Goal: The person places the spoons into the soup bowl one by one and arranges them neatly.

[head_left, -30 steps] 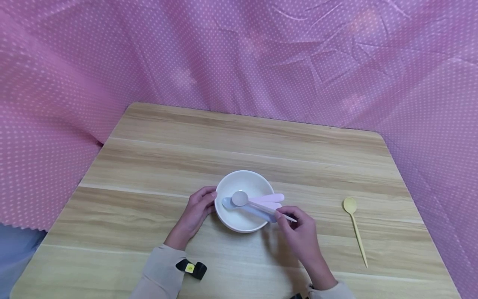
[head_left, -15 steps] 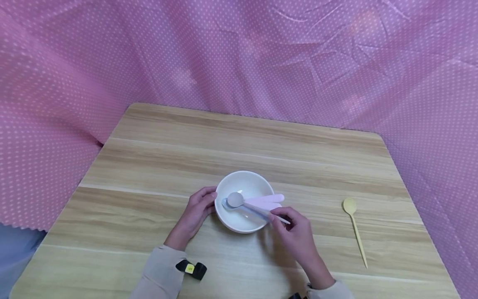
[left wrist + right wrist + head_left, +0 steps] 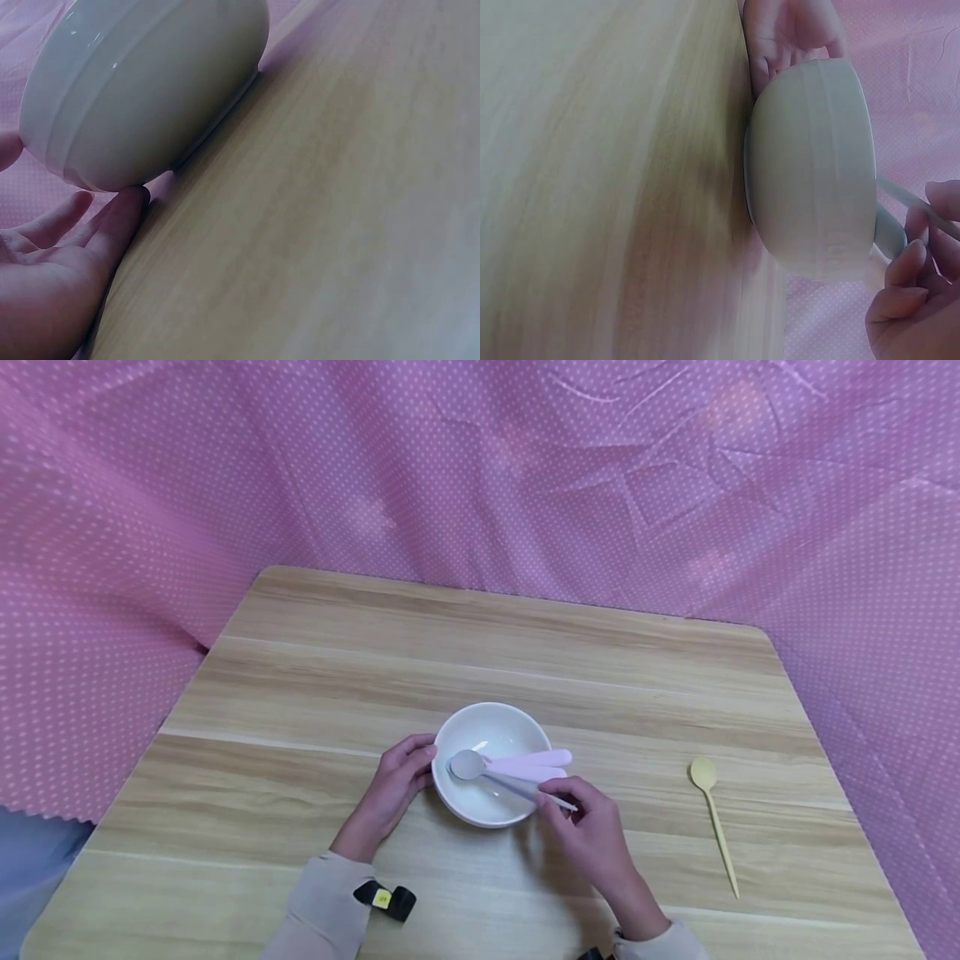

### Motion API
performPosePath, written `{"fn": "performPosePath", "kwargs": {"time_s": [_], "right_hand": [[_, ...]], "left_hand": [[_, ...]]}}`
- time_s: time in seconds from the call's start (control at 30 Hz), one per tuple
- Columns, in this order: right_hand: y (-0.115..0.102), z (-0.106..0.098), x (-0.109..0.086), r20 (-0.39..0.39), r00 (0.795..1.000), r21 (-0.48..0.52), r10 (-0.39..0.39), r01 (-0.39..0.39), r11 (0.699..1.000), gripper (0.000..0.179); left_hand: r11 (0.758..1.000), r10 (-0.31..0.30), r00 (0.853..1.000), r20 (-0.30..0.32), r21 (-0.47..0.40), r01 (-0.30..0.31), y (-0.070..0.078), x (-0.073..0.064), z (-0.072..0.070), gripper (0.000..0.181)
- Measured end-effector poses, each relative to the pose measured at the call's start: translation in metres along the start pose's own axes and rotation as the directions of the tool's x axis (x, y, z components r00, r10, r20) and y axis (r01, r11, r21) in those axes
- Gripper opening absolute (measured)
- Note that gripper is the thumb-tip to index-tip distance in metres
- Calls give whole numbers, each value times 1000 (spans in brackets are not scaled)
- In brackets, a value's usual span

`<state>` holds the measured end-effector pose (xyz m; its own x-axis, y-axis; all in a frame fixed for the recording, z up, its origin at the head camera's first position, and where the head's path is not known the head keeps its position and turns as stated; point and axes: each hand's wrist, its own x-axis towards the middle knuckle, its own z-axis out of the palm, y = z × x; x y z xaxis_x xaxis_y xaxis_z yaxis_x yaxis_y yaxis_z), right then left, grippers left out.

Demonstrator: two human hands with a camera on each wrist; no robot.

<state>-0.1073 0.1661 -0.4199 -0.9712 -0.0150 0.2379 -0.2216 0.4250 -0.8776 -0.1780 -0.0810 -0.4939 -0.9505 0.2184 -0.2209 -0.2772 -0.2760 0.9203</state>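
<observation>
My right hand (image 3: 588, 827) pinches the thin handle of a pale grey spoon (image 3: 468, 765), whose round bowl hangs low inside a white bowl (image 3: 483, 722). Two pink handles (image 3: 557, 758) stick out over the bowl's right rim. Under the grey spoon, a pale blue spoon is almost wholly covered in the head view; a wide bluish handle (image 3: 889, 231) shows at the rim in the right wrist view. At the bowl's left side, my left hand (image 3: 397, 781) holds it, thumb (image 3: 7, 150) near the rim and fingertips (image 3: 133, 196) lower on the outer wall.
A yellow spoon (image 3: 704, 773) lies on the wooden table (image 3: 480, 635), well to the right of my right hand. A pink dotted cloth (image 3: 480, 477) hangs around the back and sides of the table.
My right hand has moved slightly left and brought the grey spoon further into the bowl, so that it now covers the blue spoon. My left hand and the bowl have hardly moved.
</observation>
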Motion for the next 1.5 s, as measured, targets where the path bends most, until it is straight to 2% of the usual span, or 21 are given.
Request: {"fn": "performPosePath", "kwargs": {"time_s": [0.1,0.2,0.87,1.5], "right_hand": [[-13,-2,0,7,1000,-8,7,-6,1000,9],[-16,-2,0,11,1000,-24,17,-17,1000,10],[-16,-6,-1,-38,998,-94,-44,40,995,12],[-11,-11,-3,-76,997,-103,20,-28,994,10]], "left_hand": [[1000,-5,1000,0,2,5,0,0,0,44],[1000,-7,1000,4,6,7,0,0,0,44],[1000,-3,1000,10,7,3,0,0,0,44],[1000,12,1000,12,-8,-12,-1,-1,-1,45]]}}
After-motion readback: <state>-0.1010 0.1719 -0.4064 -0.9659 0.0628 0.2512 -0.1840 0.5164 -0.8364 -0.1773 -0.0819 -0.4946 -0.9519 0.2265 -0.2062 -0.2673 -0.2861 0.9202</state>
